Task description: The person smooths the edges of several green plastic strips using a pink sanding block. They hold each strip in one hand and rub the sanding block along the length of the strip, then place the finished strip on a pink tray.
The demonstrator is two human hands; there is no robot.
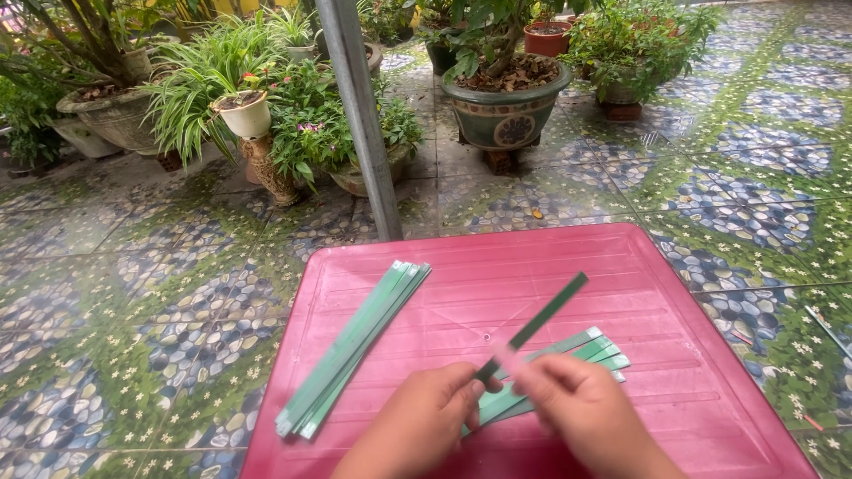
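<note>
My left hand and my right hand meet at the near edge of a red plastic table. Both pinch the near end of one dark green strip, which slants up and away to the right above the tabletop. Under my hands lies a fanned bunch of light green strips, partly hidden by my fingers. A second, neat bundle of long green strips lies diagonally on the left side of the table, apart from my hands.
A grey metal pole rises just behind the table's far left corner. Potted plants stand beyond it: a white pot, a large green patterned pot and several others. Patterned floor tiles surround the table.
</note>
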